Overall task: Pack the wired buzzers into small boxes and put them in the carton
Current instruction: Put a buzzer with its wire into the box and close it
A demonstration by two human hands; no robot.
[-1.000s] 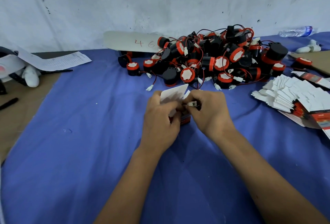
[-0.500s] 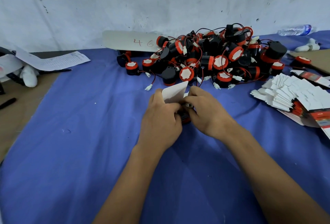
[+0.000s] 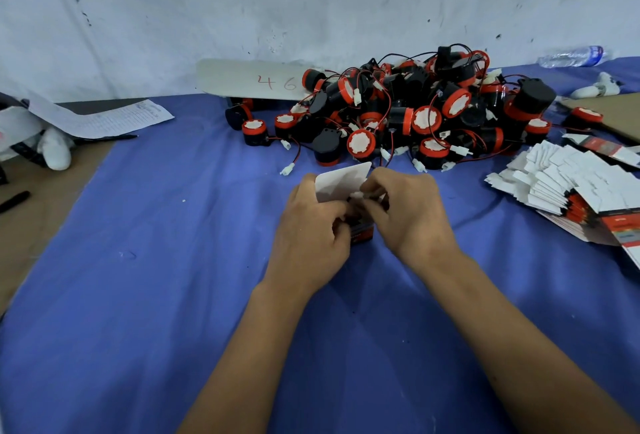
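Between the two hands, over the blue cloth (image 3: 173, 295), stands a small box (image 3: 362, 231) with its white flap (image 3: 343, 181) raised. The left hand (image 3: 311, 236) grips the box from its side, fingers curled around it; the right hand (image 3: 405, 212) pinches a white connector (image 3: 360, 195) at the box's open top. Just beyond the fingertips lies the pile of wired buzzers (image 3: 415, 104), black with red rims, wires tangled. Right of the right hand, a fanned stack of flat boxes (image 3: 571, 184) rests. Well left of the left hand lies a printed sheet (image 3: 114, 118).
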